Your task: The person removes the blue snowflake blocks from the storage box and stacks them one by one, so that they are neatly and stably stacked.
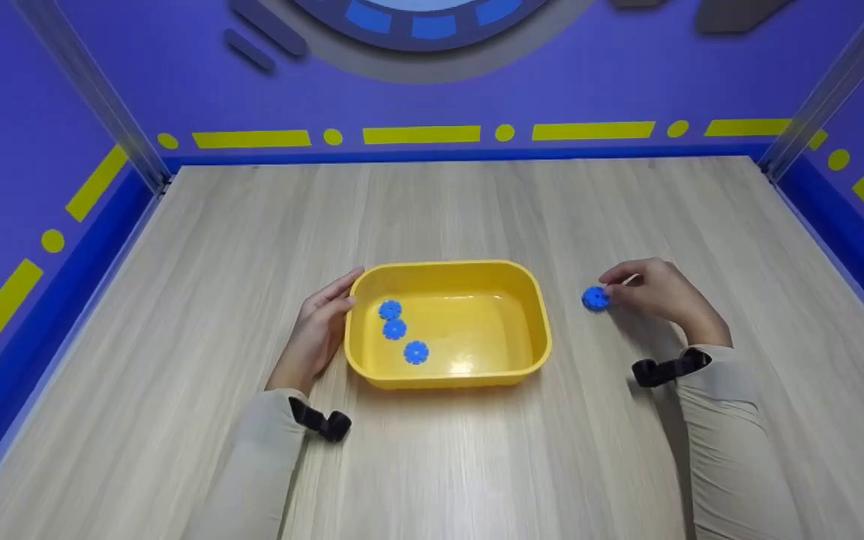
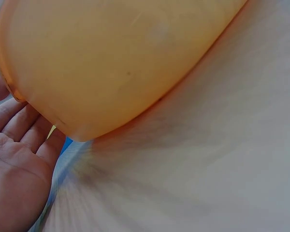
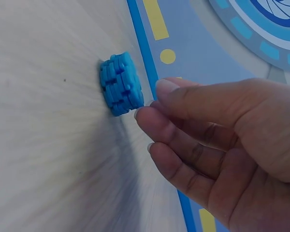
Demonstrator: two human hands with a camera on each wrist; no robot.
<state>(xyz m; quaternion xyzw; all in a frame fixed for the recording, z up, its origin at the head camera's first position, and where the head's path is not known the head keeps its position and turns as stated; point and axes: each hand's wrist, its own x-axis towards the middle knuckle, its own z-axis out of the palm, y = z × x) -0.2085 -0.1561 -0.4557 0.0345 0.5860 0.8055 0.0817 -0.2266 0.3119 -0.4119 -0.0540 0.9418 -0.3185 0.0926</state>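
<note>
A yellow plastic basin (image 1: 447, 379) stands on the table with three blue notched discs (image 1: 416, 352) lying in its left part. My left hand (image 1: 313, 334) holds the basin's left end, thumb at the rim and fingers along the outer wall. In the left wrist view, the fingertips of this hand (image 2: 19, 159) are hidden behind the basin wall (image 2: 111, 67). To the right of the basin, a short stack of blue notched discs (image 3: 121, 84) sits on the table. My right hand (image 1: 661, 294) is at the stack's right edge, its fingers loosely bent, with no disc visible between them.
Pale wood-grain table (image 1: 432, 210) lies under everything. Blue-purple panels with yellow markings (image 1: 421, 135) close off the back and both sides. A black wrist mount (image 1: 670, 369) projects from each sleeve.
</note>
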